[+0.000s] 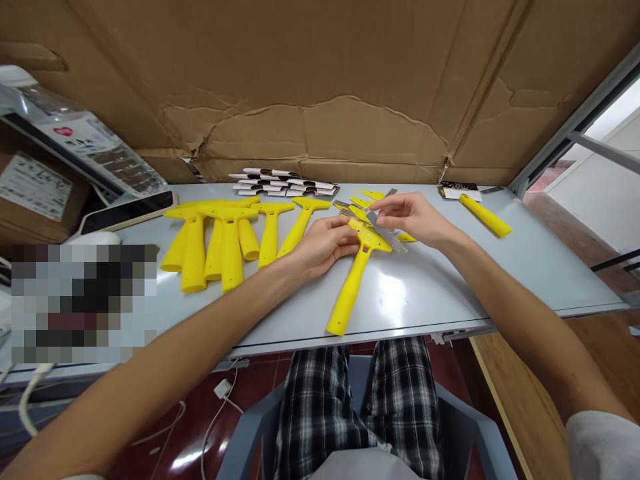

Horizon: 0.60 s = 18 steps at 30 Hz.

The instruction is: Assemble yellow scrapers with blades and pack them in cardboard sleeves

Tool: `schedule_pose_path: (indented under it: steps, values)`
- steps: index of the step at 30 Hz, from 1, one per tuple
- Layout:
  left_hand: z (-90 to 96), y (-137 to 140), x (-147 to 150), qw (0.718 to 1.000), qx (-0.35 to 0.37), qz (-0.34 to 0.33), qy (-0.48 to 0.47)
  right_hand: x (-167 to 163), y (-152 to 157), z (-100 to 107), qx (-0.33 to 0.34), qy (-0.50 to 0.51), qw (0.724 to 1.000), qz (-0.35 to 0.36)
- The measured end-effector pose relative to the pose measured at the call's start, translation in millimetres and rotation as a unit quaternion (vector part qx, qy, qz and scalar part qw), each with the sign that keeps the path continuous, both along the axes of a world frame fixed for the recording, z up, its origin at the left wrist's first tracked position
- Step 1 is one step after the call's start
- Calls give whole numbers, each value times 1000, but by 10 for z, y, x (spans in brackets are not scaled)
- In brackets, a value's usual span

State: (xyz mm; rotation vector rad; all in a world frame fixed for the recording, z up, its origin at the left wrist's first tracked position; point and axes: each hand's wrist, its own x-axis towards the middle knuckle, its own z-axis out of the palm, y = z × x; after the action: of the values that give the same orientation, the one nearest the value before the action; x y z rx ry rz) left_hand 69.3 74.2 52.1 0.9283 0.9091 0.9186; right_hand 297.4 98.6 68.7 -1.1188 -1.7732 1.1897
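Note:
My left hand [327,245] is closed at the head of a yellow scraper handle [351,287], whose grip points toward the table's front edge. Above that head, my right hand [413,217] pinches a thin metal scraper blade [384,230] between thumb and fingers. The blade lies slanted along the wide end of the head; whether it is seated there I cannot tell. Behind both hands lie several small yellow pieces [373,195] and metal blades, partly hidden by my fingers. To the left, more yellow scraper handles [231,250] lie spread and overlapping.
Stacked white-and-black card sleeves [285,183] sit at the back against the cardboard [320,87]. A packaged yellow scraper [485,215] lies far right on the white table [540,267]. On the left are a phone [127,212], a plastic bottle [85,133] and a blurred-out patch.

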Motion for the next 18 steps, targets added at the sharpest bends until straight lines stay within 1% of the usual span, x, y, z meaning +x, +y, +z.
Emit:
schedule_pose_path:
  steps: [3,6,8,13,18]
  values:
    - [-29,9,8,1000,0,6,-21,-115,85,20,-13,-10,1000,8]
    - [-54,18,1,999,1,3,-32,-224,176,3,-26,-2,1000,-10]
    - [-58,19,-5,999,2,6,-33,-280,207,-43,-34,10,999,-20]
    - [-26,-4,1,999,5,10,-37,-356,130,-167,-27,43,997,-57]
    - [-21,-10,15,999,2,17,-29,-400,26,-146,-26,61,994,-84]
